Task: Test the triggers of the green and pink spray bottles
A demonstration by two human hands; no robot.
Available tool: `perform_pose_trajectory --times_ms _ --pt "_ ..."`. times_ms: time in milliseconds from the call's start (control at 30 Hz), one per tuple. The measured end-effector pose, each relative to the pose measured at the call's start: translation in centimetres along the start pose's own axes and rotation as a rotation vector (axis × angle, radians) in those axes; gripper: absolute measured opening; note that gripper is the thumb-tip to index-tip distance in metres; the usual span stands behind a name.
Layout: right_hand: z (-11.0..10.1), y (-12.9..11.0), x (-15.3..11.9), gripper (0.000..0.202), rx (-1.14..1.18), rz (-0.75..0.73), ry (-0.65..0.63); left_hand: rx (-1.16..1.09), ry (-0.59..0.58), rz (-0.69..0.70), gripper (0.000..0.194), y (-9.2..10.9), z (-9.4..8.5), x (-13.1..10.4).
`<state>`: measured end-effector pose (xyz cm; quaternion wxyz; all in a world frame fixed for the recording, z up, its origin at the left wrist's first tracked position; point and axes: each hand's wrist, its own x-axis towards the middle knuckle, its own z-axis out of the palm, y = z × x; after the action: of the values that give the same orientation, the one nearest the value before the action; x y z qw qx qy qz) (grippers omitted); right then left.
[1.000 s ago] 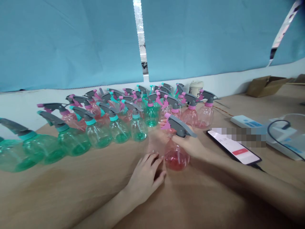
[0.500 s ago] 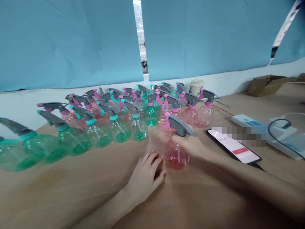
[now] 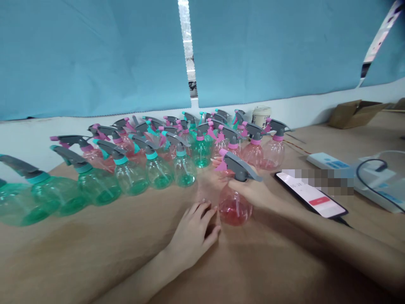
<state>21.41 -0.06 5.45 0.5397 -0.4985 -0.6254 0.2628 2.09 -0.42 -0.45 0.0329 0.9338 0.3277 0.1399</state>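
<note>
A pink spray bottle [image 3: 236,209] with a grey and pink trigger head stands upright on the wooden table. My right hand [image 3: 255,193] is wrapped round its neck from the right, below the head; part of the fingers is behind the bottle, and fingertips show to the left of the trigger. Just left of the bottle, my left hand [image 3: 193,232] lies palm down on the table, its fingers loosely bent and holding nothing. Beyond it stands a green spray bottle [image 3: 184,171] with a turquoise collar, in a row of several similar green ones.
More pink and green spray bottles crowd the back, including a pink one [image 3: 273,153] at the right end. A phone [image 3: 311,194] lies right of my right hand, near a white power strip [image 3: 330,164] with cables. Behind are a paper cup [image 3: 261,117] and a cardboard box [image 3: 349,115].
</note>
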Motion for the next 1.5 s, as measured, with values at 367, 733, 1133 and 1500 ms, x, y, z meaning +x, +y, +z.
perform_pose_trajectory --times_ms 367,733,1133,1500 --pt "-0.2 -0.3 0.1 0.031 -0.023 -0.02 -0.004 -0.009 0.008 0.002 0.037 0.1 0.1 -0.2" --pt "-0.2 -0.4 0.1 0.009 -0.054 0.083 0.011 0.005 0.021 0.011 0.037 -0.1 0.3 -0.1" --pt "-0.4 -0.7 0.2 0.01 -0.055 -0.042 -0.022 0.015 -0.001 -0.003 0.038 0.1 0.0 0.0" --pt "-0.4 0.7 0.0 0.021 -0.074 0.004 0.038 0.007 0.011 0.01 0.036 -0.2 0.2 0.0"
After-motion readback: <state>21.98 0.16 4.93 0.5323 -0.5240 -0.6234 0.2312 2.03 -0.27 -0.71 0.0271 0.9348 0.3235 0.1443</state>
